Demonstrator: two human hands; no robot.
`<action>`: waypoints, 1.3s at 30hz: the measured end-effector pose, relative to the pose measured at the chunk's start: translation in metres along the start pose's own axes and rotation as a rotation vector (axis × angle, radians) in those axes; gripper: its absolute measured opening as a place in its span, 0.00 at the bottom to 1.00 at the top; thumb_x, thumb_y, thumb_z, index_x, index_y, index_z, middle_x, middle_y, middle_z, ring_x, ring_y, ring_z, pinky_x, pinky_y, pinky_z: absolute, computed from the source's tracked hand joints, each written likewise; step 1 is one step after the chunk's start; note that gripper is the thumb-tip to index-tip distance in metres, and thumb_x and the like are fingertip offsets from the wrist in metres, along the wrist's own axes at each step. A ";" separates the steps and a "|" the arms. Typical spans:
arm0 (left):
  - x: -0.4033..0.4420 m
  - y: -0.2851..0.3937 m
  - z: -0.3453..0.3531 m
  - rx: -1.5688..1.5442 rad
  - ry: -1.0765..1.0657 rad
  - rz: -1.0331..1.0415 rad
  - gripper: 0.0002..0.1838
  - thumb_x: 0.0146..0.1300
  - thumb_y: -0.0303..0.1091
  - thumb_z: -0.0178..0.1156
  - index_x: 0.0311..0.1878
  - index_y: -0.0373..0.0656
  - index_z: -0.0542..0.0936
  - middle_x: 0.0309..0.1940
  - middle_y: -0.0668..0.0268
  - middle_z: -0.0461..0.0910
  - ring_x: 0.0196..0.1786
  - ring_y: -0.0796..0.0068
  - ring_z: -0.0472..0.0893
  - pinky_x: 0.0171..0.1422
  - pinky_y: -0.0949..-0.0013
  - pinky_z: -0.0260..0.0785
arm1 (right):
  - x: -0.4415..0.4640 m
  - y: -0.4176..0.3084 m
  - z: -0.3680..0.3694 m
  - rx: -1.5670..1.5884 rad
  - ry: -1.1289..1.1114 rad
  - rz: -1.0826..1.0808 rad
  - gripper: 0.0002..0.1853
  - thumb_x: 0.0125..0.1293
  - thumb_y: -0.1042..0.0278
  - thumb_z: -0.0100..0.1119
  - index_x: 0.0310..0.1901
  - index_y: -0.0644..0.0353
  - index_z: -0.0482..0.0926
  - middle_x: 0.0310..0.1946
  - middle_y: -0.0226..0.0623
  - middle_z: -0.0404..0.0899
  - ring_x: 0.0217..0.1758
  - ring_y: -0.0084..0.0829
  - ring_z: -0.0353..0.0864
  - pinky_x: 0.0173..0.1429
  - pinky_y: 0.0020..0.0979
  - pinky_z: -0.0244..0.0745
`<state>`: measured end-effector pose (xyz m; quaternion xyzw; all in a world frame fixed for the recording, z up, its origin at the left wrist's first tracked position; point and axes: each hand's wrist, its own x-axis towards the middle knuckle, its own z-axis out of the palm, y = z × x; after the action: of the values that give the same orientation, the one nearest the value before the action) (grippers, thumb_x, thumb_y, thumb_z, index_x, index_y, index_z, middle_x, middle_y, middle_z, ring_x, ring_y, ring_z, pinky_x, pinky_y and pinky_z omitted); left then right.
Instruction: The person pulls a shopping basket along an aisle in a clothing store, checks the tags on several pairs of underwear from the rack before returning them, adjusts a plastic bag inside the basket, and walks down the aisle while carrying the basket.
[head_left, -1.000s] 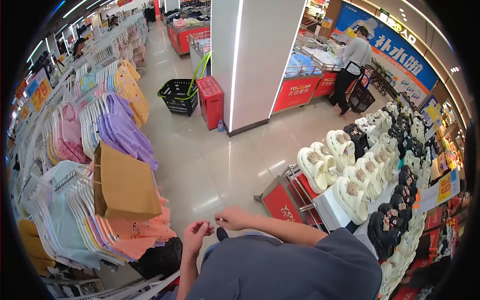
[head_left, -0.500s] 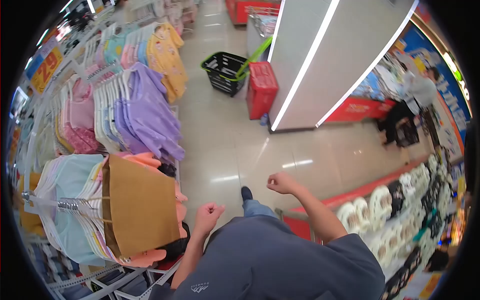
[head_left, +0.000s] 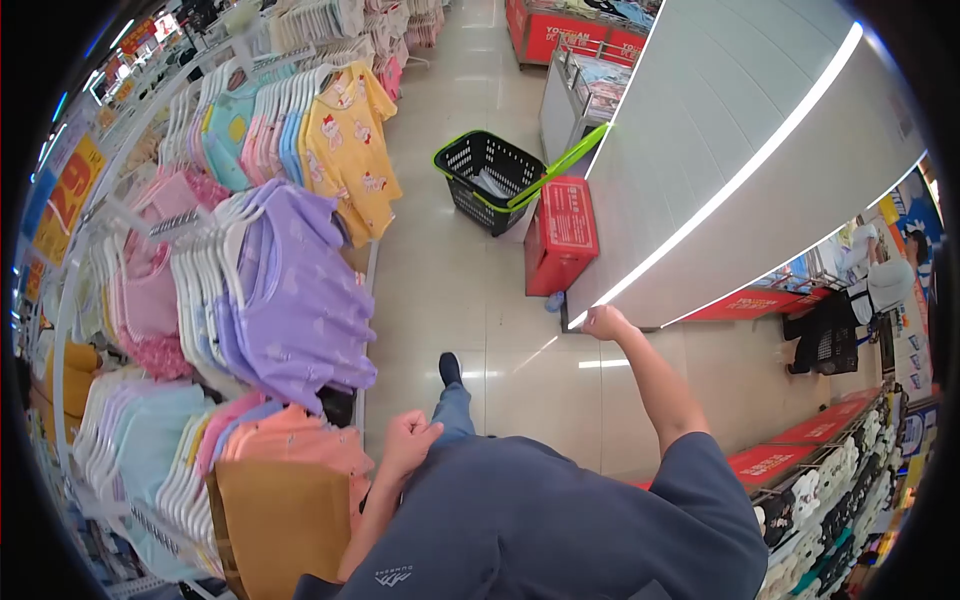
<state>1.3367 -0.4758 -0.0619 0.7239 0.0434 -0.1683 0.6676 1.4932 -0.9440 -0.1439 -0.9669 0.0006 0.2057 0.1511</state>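
Observation:
My left hand (head_left: 410, 443) is loosely curled in front of my body, nothing visible in it. Nearest to it on that side hang coral-orange tops (head_left: 310, 445) and a brown sheet-like piece (head_left: 285, 525) at the end of a clothes rail. Raised ahead of me, my right hand (head_left: 603, 322) is closed with nothing showing between the fingers. In the picture it overlaps the foot of a white pillar (head_left: 740, 140); whether it touches I cannot tell. A red box (head_left: 562, 235) stands beyond that hand, beside a black shopping basket (head_left: 480, 175) with a green handle.
Lilac tops (head_left: 300, 290) and yellow printed tops (head_left: 345, 150) line the left of the tiled aisle (head_left: 420, 270). A shoe rack (head_left: 820, 520) with a red edge runs along the right. Further right, a person (head_left: 850, 310) stands near a red-fronted counter (head_left: 750, 303).
I have stepped forward, so the basket, box and pillar look closer. My right hand has swung up and forward; my left stays low and curled. The foot in view has shifted left.

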 end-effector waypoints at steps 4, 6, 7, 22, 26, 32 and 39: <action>0.098 0.023 -0.013 -0.070 -0.002 -0.023 0.22 0.58 0.23 0.63 0.21 0.48 0.57 0.18 0.80 0.57 0.23 0.88 0.55 0.25 0.76 0.47 | 0.090 0.012 -0.019 -0.020 0.007 0.044 0.13 0.52 0.58 0.61 0.35 0.55 0.86 0.38 0.46 0.85 0.45 0.49 0.84 0.53 0.45 0.78; 0.154 0.038 -0.021 -0.106 -0.026 -0.001 0.21 0.58 0.23 0.63 0.21 0.48 0.59 0.18 0.81 0.57 0.22 0.89 0.55 0.24 0.76 0.46 | 0.116 0.008 -0.036 -0.009 0.028 0.113 0.15 0.52 0.57 0.60 0.38 0.53 0.86 0.43 0.48 0.84 0.49 0.50 0.83 0.55 0.45 0.77; 0.183 0.051 -0.025 -0.123 -0.042 -0.001 0.20 0.59 0.24 0.63 0.22 0.47 0.61 0.18 0.81 0.57 0.22 0.90 0.55 0.24 0.76 0.46 | 0.127 0.005 -0.053 -0.051 -0.040 0.115 0.18 0.54 0.54 0.60 0.43 0.54 0.85 0.45 0.50 0.83 0.51 0.50 0.82 0.57 0.46 0.77; 0.411 0.133 -0.064 -0.059 -0.010 -0.111 0.24 0.65 0.34 0.63 0.14 0.45 0.66 0.13 0.81 0.59 0.19 0.90 0.55 0.23 0.75 0.43 | 0.388 0.031 -0.244 -0.390 0.128 0.170 0.42 0.50 0.63 0.70 0.67 0.60 0.62 0.60 0.48 0.73 0.65 0.49 0.71 0.65 0.45 0.71; 0.480 0.144 -0.063 -0.029 0.044 -0.135 0.25 0.65 0.33 0.63 0.14 0.46 0.63 0.13 0.82 0.58 0.20 0.90 0.54 0.23 0.74 0.43 | 0.461 0.053 -0.273 -0.676 0.186 -0.011 0.39 0.50 0.63 0.70 0.65 0.57 0.65 0.61 0.45 0.73 0.68 0.45 0.69 0.70 0.50 0.64; 0.595 0.203 -0.047 -0.042 0.076 -0.180 0.25 0.65 0.32 0.62 0.14 0.46 0.63 0.14 0.82 0.57 0.20 0.90 0.54 0.23 0.74 0.43 | 0.517 0.124 -0.297 -0.889 -0.264 -0.124 0.19 0.52 0.57 0.66 0.46 0.52 0.82 0.48 0.40 0.81 0.63 0.41 0.74 0.72 0.56 0.59; 0.698 0.235 -0.027 0.021 -0.047 -0.182 0.24 0.65 0.32 0.62 0.15 0.45 0.63 0.14 0.82 0.59 0.21 0.91 0.55 0.24 0.75 0.44 | 0.562 0.152 -0.310 -0.749 -0.302 -0.278 0.07 0.48 0.60 0.66 0.28 0.51 0.85 0.29 0.37 0.85 0.39 0.41 0.86 0.53 0.46 0.76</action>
<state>2.0654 -0.5870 -0.0479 0.7198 0.0916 -0.2457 0.6427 2.1214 -1.1457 -0.1425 -0.9047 -0.2269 0.3089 -0.1858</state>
